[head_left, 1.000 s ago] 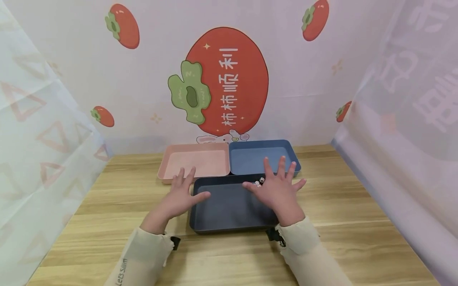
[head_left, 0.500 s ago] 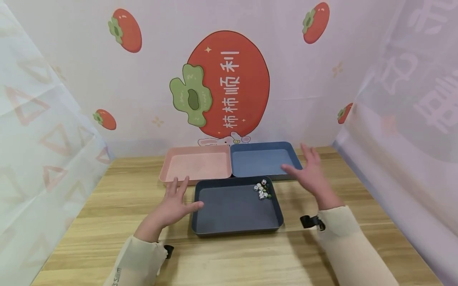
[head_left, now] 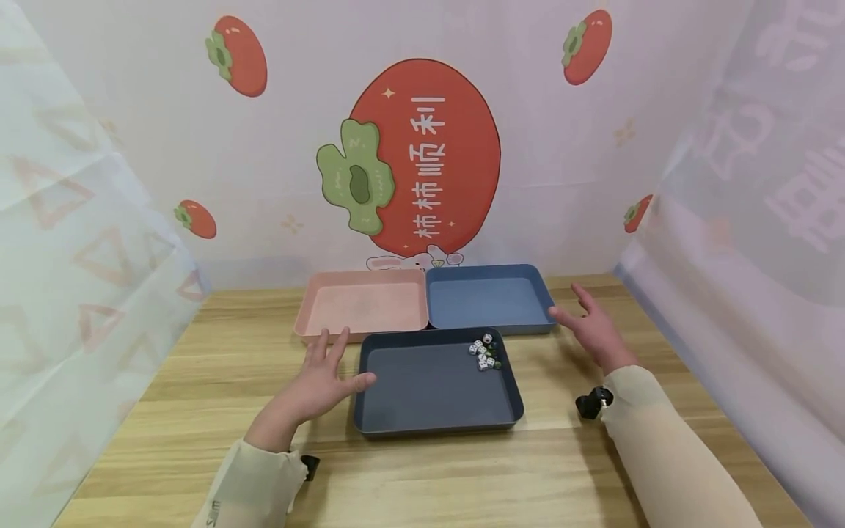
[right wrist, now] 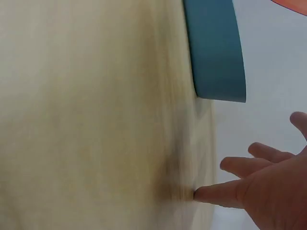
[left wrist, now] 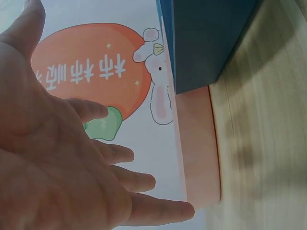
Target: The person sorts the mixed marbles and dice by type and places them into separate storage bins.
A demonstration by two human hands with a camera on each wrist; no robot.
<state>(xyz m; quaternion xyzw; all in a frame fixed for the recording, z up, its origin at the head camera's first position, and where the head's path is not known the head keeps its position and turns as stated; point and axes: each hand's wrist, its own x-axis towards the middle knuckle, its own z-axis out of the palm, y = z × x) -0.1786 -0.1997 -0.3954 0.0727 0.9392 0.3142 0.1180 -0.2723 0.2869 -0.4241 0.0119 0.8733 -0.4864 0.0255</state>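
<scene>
My left hand (head_left: 317, 385) hovers beside the left edge of the dark grey tray (head_left: 429, 389), fingers spread and holding nothing. In the left wrist view its fingers (left wrist: 158, 209) are stretched out in front of the pink tray (left wrist: 199, 153). To the right, my right hand (head_left: 594, 330) is held just off the right side of the blue tray (head_left: 488, 301), its fingers extended and nothing in them. Several small dice (head_left: 483, 353), white ones and a few green or dark ones, lie bunched in the far right corner of the dark grey tray.
The pink and blue trays stand side by side at the back, against a white cloth wall (head_left: 277, 147) printed with persimmons. The dark grey tray sits in front of them on the wooden table (head_left: 422, 484). White cloth also hangs at both sides.
My right hand has moved right, from over the dark grey tray to beyond the blue one, uncovering the dice. The left hand has shifted slightly left and towards me.
</scene>
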